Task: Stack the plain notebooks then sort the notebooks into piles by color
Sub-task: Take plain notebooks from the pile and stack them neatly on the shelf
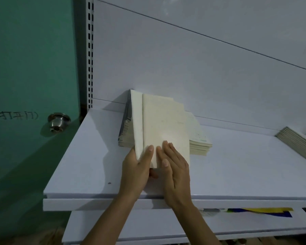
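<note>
A bundle of plain cream notebooks (163,126) is held tilted above the white shelf (237,167), its near end raised. My left hand (138,170) grips the bundle's near left corner, thumb on top and fingers underneath. My right hand (175,167) lies flat on the top cover with straight fingers. Behind and to the right, a low pile of cream notebooks (200,140) lies flat on the shelf. Under the bundle's left side, several notebooks with darker grey covers (125,124) lean up with it.
Another row of notebooks (297,142) lies at the shelf's far right. A green door with a metal knob (57,122) stands to the left. A lower shelf (148,225) holds blue and yellow items (265,211). The shelf's back panel rises right behind the piles.
</note>
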Motion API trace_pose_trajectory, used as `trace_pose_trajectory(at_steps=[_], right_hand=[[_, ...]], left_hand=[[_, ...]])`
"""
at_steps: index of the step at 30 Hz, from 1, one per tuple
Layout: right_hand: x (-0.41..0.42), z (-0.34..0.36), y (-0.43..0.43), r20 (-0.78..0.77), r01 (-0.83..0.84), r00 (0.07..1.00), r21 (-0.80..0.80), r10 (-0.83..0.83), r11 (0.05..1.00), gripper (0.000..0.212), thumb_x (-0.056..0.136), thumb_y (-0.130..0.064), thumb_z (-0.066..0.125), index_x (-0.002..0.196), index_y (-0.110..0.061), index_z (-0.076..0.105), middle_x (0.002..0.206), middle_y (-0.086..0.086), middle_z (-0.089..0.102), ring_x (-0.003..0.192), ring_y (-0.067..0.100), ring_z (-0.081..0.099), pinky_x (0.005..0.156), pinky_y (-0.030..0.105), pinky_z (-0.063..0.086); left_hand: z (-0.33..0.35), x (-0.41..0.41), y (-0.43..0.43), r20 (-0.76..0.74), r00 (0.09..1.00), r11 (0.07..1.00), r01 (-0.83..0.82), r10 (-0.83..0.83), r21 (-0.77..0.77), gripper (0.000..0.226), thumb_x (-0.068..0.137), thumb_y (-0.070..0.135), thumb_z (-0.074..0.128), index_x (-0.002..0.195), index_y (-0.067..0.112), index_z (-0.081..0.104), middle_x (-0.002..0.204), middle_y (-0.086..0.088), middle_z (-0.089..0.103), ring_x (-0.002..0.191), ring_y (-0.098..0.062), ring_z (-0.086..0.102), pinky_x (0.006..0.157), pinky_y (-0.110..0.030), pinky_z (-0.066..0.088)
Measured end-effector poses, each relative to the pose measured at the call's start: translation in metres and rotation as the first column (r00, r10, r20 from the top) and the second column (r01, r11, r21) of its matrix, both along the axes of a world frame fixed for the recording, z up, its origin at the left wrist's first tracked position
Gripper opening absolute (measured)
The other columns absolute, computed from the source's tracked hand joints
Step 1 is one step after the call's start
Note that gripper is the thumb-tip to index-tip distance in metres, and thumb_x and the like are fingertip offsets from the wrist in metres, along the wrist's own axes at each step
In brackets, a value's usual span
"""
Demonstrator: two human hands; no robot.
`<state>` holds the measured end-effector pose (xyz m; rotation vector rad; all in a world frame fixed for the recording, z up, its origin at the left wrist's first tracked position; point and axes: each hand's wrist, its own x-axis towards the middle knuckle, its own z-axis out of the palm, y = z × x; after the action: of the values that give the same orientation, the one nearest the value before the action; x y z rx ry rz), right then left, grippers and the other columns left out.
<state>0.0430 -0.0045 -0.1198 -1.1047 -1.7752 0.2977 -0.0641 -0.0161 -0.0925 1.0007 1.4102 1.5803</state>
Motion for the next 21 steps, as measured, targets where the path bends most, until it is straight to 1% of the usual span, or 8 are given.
trace_pose_trajectory(at_steps=[3,7,11,13,15,16,19,21], right_hand=[[0.002,0.0,0.0,0.008,0.04,0.999,0.019,-0.04,0.999,0.046,0.099,-0.052,0.023,0.131,-0.032,0.048,0.143,-0.017,0.043,0.137,0.0,0.032,0.111,0.037,0.027],[0.003,0.001,-0.001,0.033,0.018,0.999,0.042,-0.02,0.999,0.04,0.1,-0.047,0.028,0.136,-0.037,0.042,0.144,-0.017,0.042,0.138,0.003,0.033,0.11,0.037,0.028],[0.013,0.007,-0.007,0.017,-0.002,1.0,-0.018,0.002,1.0,0.041,0.097,-0.05,0.038,0.131,-0.032,0.049,0.143,-0.015,0.044,0.136,0.001,0.035,0.11,0.033,0.033],[0.026,0.016,-0.017,-0.169,0.087,0.98,-0.09,-0.101,0.992,0.039,0.094,-0.048,0.047,0.131,-0.034,0.05,0.14,-0.017,0.045,0.133,-0.002,0.037,0.106,0.024,0.038],[0.048,0.027,-0.031,-0.399,0.163,0.883,-0.233,-0.247,0.959,0.044,0.091,-0.043,0.054,0.133,-0.032,0.05,0.139,-0.016,0.047,0.129,0.003,0.041,0.097,0.013,0.041],[0.062,0.032,-0.038,-0.466,0.153,0.833,-0.324,-0.298,0.934,0.049,0.089,-0.042,0.056,0.136,-0.031,0.047,0.139,-0.014,0.048,0.128,0.005,0.043,0.096,0.015,0.042],[0.116,0.046,-0.054,-0.575,-0.067,0.76,-0.531,-0.301,0.845,0.051,0.086,-0.04,0.059,0.134,-0.025,0.05,0.13,-0.008,0.057,0.117,0.011,0.054,0.086,0.026,0.048],[0.155,0.053,-0.067,-0.714,-0.28,0.65,-0.543,-0.259,0.792,0.043,0.082,-0.036,0.062,0.12,-0.016,0.061,0.119,0.005,0.067,0.107,0.02,0.063,0.079,0.032,0.053]], left_hand=[[-0.002,0.0,0.001,0.016,0.999,0.999,0.044,-0.045,0.018,0.025,0.083,0.047,0.053,0.102,0.031,0.052,0.092,0.009,0.061,0.079,-0.009,0.061,0.052,-0.011,0.05],[-0.002,0.0,0.001,0.001,1.0,1.0,0.027,-0.027,-0.011,0.052,0.07,0.051,0.063,0.112,0.022,0.053,0.097,0.002,0.062,0.081,-0.018,0.064,0.06,-0.023,0.058],[0.004,0.003,-0.008,0.002,0.999,0.999,0.032,-0.032,0.015,0.033,0.086,0.032,0.063,0.113,0.015,0.055,0.09,-0.002,0.063,0.066,-0.013,0.064,0.049,-0.018,0.051],[0.009,0.009,-0.021,-0.007,0.999,0.997,0.053,-0.052,0.057,0.02,0.089,0.028,0.06,0.105,0.017,0.057,0.077,-0.002,0.062,0.05,-0.008,0.058,0.044,-0.016,0.046],[0.012,0.021,-0.036,0.02,0.997,0.993,0.074,-0.076,0.091,0.011,0.089,0.027,0.059,0.098,0.022,0.056,0.069,-0.001,0.058,0.045,-0.006,0.054,0.043,-0.016,0.044],[0.014,0.031,-0.044,0.062,0.994,0.991,0.088,-0.095,0.099,0.012,0.087,0.028,0.06,0.096,0.022,0.056,0.066,-0.001,0.057,0.044,-0.007,0.053,0.042,-0.017,0.044],[0.02,0.068,-0.063,0.209,0.959,0.981,0.172,-0.189,0.095,0.019,0.08,0.031,0.061,0.094,0.019,0.057,0.056,0.006,0.054,0.043,-0.008,0.047,0.04,-0.02,0.041],[0.021,0.1,-0.071,0.233,0.935,0.963,0.253,-0.269,0.097,0.02,0.078,0.031,0.061,0.091,0.016,0.056,0.052,0.007,0.052,0.042,-0.008,0.044,0.039,-0.02,0.038]])
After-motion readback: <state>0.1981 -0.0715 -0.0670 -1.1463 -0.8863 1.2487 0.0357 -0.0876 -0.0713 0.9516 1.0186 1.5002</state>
